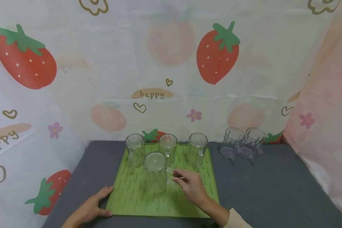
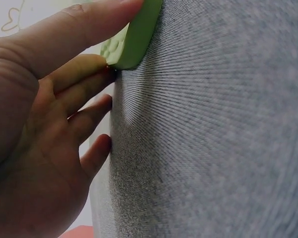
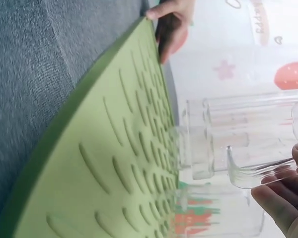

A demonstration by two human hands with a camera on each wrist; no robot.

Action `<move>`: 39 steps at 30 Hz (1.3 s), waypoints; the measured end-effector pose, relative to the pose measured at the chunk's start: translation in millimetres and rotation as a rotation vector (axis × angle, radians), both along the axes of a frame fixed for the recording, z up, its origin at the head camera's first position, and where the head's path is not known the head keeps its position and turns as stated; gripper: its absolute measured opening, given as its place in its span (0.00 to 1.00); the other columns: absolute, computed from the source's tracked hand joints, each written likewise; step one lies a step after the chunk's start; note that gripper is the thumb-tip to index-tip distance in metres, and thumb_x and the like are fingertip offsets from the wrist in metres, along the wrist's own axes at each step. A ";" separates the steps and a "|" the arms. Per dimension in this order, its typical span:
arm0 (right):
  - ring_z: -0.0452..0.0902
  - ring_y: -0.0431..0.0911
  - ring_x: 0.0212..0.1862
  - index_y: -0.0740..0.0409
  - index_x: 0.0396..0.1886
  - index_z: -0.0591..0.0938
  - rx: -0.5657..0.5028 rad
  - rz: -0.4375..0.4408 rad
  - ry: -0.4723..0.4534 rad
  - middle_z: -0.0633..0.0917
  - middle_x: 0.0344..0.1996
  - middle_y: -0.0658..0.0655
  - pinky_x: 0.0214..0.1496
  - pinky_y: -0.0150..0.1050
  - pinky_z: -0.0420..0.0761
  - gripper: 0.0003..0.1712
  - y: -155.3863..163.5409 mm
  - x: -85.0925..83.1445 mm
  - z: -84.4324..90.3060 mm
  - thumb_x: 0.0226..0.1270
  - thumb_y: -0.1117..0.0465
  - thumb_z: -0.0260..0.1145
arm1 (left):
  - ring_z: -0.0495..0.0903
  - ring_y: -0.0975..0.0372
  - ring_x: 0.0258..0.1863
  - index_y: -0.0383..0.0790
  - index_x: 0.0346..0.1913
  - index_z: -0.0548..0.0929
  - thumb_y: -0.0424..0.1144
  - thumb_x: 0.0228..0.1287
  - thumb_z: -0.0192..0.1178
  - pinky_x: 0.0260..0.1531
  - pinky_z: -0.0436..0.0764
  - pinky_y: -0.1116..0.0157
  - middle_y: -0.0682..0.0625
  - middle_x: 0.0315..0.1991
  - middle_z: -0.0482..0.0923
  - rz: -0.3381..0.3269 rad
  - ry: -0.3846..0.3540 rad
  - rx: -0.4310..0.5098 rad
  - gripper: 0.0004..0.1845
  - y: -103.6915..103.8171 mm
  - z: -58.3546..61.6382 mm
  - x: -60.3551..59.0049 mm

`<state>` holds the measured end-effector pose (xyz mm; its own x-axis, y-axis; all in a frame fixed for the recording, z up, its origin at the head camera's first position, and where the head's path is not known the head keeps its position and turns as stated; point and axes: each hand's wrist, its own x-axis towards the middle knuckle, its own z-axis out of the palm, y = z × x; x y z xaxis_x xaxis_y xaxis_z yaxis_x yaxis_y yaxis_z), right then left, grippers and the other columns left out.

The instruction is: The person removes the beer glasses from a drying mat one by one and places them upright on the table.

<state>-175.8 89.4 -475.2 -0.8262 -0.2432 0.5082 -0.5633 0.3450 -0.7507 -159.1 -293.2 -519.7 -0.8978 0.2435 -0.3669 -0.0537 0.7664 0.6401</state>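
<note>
Right hand (image 1: 192, 186) is pinching the handle of an upturned clear glass mug (image 1: 155, 171) on a green ridged mat (image 1: 131, 193), low in the middle of the head view.

The mug is standing mouth-down near the middle of the mat, in front of three more upturned mugs (image 1: 168, 145) lined along the mat's far edge. In the right wrist view the fingers (image 3: 280, 203) are curling around the clear handle (image 3: 253, 171) at the lower right of the frame. The left hand (image 1: 89, 207) is lying flat, fingers straight, at the mat's near left corner; its thumb is pressing on top of the green edge (image 2: 134, 37) while the fingers are resting on the grey cloth (image 2: 213, 129). Two further mugs (image 1: 240, 144) are lying tilted on the cloth, right of the mat.
</note>
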 end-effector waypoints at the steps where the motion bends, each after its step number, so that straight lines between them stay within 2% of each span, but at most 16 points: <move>1: 0.87 0.49 0.39 0.62 0.45 0.87 0.003 -0.008 -0.001 0.89 0.37 0.60 0.37 0.29 0.85 0.13 2.1 -0.4 1.3 0.59 0.68 0.69 | 0.53 0.29 0.70 0.34 0.73 0.61 0.51 0.45 0.76 0.58 0.64 0.33 0.25 0.72 0.52 0.001 -0.002 -0.002 0.54 0.0 -0.3 -0.3; 12: 0.86 0.49 0.37 0.63 0.45 0.87 -0.013 -0.084 -0.001 0.89 0.37 0.59 0.36 0.30 0.85 0.14 23.1 -2.1 15.1 0.58 0.70 0.70 | 0.51 0.28 0.70 0.34 0.74 0.59 0.51 0.46 0.75 0.57 0.64 0.32 0.24 0.73 0.50 0.003 -0.034 0.017 0.54 -0.1 1.1 2.1; 16: 0.87 0.49 0.38 0.63 0.45 0.87 -0.012 -0.107 0.032 0.89 0.37 0.59 0.35 0.30 0.85 0.14 32.0 -2.3 20.4 0.57 0.71 0.70 | 0.50 0.28 0.70 0.34 0.74 0.59 0.50 0.47 0.75 0.57 0.64 0.32 0.24 0.73 0.49 0.007 -0.031 0.037 0.54 0.2 1.4 2.5; 19: 0.87 0.48 0.37 0.62 0.45 0.87 -0.004 -0.103 0.060 0.90 0.37 0.58 0.35 0.30 0.85 0.14 37.8 -2.1 25.5 0.57 0.71 0.70 | 0.50 0.28 0.70 0.33 0.74 0.59 0.50 0.47 0.75 0.57 0.64 0.33 0.24 0.73 0.49 0.010 -0.029 0.043 0.54 0.0 1.8 2.4; 25: 0.87 0.47 0.37 0.63 0.44 0.87 -0.009 -0.086 0.053 0.89 0.36 0.59 0.36 0.31 0.86 0.13 47.6 -1.2 34.7 0.57 0.72 0.70 | 0.51 0.28 0.70 0.33 0.74 0.59 0.51 0.46 0.75 0.57 0.66 0.34 0.24 0.73 0.49 0.003 -0.025 0.045 0.55 -0.7 -0.2 1.4; 32: 0.86 0.48 0.37 0.64 0.44 0.87 0.005 -0.124 0.072 0.89 0.35 0.58 0.36 0.31 0.86 0.14 59.1 -2.9 46.8 0.57 0.73 0.70 | 0.51 0.27 0.69 0.33 0.74 0.58 0.51 0.47 0.75 0.56 0.65 0.33 0.23 0.73 0.49 -0.011 -0.022 0.053 0.54 -1.6 -0.7 1.3; 39: 0.86 0.43 0.35 0.63 0.43 0.87 0.037 -0.179 0.105 0.90 0.34 0.56 0.36 0.31 0.86 0.13 71.9 -5.8 58.3 0.56 0.73 0.71 | 0.51 0.27 0.70 0.32 0.74 0.58 0.49 0.48 0.74 0.56 0.65 0.33 0.23 0.72 0.49 -0.019 -0.016 0.065 0.54 -2.4 1.8 1.8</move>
<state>-181.6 161.3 -416.8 -0.8006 -0.1171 0.5876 -0.5652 0.4729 -0.6759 -157.3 -295.6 -517.9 -0.8868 0.2843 -0.3642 -0.0500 0.7245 0.6874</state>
